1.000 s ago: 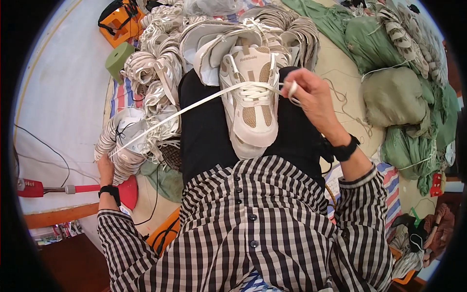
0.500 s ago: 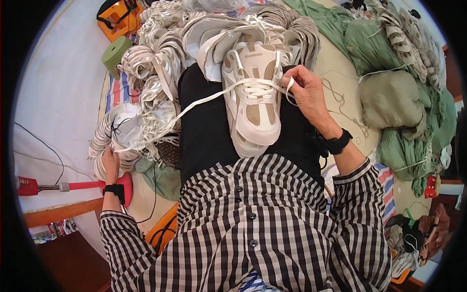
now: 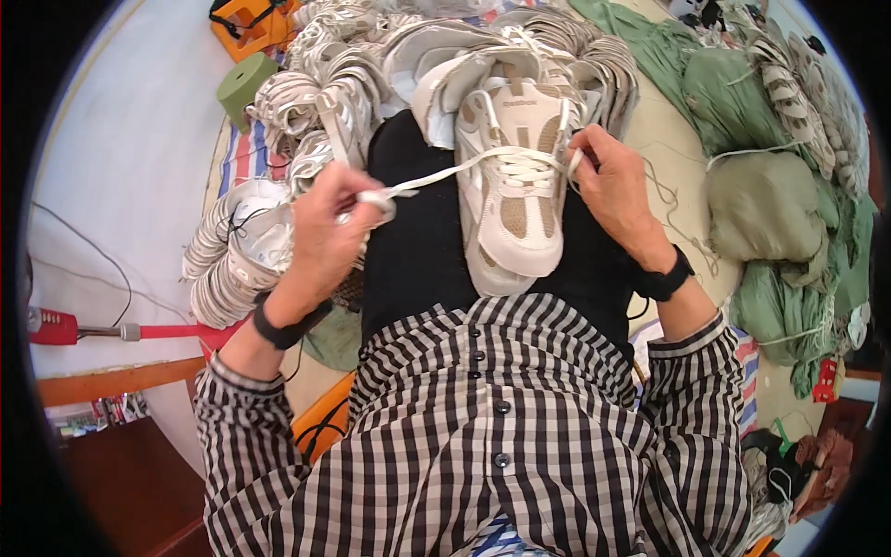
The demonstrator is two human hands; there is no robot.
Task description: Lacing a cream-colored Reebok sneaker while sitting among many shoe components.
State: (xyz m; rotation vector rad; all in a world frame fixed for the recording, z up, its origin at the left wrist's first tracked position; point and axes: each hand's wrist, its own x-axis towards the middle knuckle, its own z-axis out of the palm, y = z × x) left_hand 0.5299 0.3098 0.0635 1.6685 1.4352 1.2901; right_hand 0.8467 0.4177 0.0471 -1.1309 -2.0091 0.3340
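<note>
On my lap lies a beige and cream sneaker upper [image 3: 526, 218], its toe toward me, over a part with a pale rounded end that juts out below the toe. White shoelace [image 3: 436, 174] crosses its front in several rows. To the left of the shoe my left hand [image 3: 332, 227], slightly blurred, is closed on one end of the lace, which runs taut from the eyelets. My right hand [image 3: 613, 181] pinches the lace close by the shoe's right side. Both wrists wear black bands.
Stacked shoe uppers [image 3: 316, 93] lie beyond my knees, with another stack [image 3: 237, 251] at the left. A green roll [image 3: 246, 84] stands behind them at the far left. Green cloth bundles [image 3: 761, 204] lie on the right. A red-handled tool [image 3: 56, 327] juts in from the left.
My left hand has come up and inward from the stack at the lower left, now gripping the lace nearer the shoe. My right hand stays beside the shoe. The whole view has shifted slightly.
</note>
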